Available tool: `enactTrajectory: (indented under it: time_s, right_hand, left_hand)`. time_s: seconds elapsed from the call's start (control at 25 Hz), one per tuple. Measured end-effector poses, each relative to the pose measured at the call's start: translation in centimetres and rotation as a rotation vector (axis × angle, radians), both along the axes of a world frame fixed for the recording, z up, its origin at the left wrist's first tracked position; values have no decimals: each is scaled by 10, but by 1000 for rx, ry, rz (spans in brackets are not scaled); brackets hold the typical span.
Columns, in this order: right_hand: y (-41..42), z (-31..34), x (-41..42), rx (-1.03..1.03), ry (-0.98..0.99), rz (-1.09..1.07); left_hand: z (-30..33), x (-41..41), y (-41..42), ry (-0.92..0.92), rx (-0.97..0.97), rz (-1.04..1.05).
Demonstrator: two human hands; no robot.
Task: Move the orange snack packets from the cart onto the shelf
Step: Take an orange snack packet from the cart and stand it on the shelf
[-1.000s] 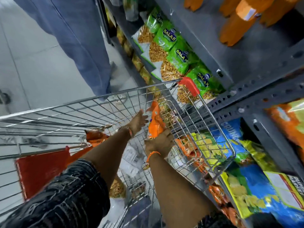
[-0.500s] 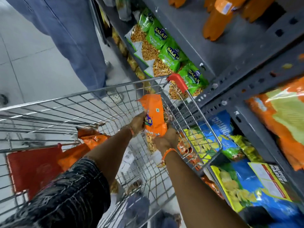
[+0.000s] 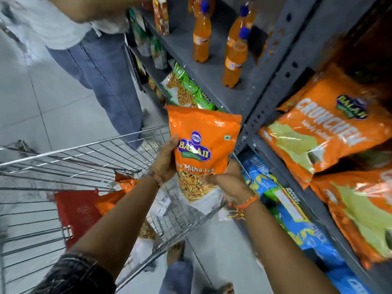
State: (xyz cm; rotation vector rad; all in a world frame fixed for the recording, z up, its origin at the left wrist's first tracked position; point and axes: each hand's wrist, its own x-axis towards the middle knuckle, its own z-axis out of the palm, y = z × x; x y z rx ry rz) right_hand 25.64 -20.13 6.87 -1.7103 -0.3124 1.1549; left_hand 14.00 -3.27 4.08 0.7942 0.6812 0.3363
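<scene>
An orange snack packet [image 3: 204, 134] with a clear window at its bottom is held upright above the wire cart [image 3: 89, 158]. My left hand [image 3: 166, 160] grips its left edge and my right hand [image 3: 231, 181] cups its lower right corner. The packet hangs just left of the grey shelf upright [image 3: 273, 98]. More orange packets [image 3: 124, 181] lie inside the cart beside a red flap [image 3: 78, 211]. The grey shelf [image 3: 212, 66] runs along the right.
A person in blue jeans [image 3: 106, 75] stands at the cart's far end. Orange drink bottles [image 3: 201, 37] stand on the upper shelf. Green packets [image 3: 191, 90], large orange crisp bags [image 3: 322, 132] and blue bags [image 3: 297, 217] fill the other shelves. My foot [image 3: 178, 272] is below.
Both hands have lifted the orange packet up out of the cart and turned its front toward me. The view has tilted up toward the shelves.
</scene>
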Motion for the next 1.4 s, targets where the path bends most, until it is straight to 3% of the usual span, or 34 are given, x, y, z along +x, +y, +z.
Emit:
enactTrajectory:
  time_s: [0.16, 0.36, 0.68, 1.12, 1.4]
  right_hand:
    - [-22, 69, 2, 171, -43, 16]
    - [-64, 131, 0, 344, -86, -87]
    - [-141, 252, -9, 552, -411, -248]
    - [-277, 405, 18, 728, -580, -442]
    - [-344, 458, 96, 666, -649, -620]
  left_hand:
    - [86, 2, -25, 20, 241, 64]
    - [173, 10, -68, -18, 287, 178]
    - [316, 26, -147, -217, 374, 121]
    - [480, 103, -256, -360, 409, -329]
    - [533, 203, -324, -360, 350, -575]
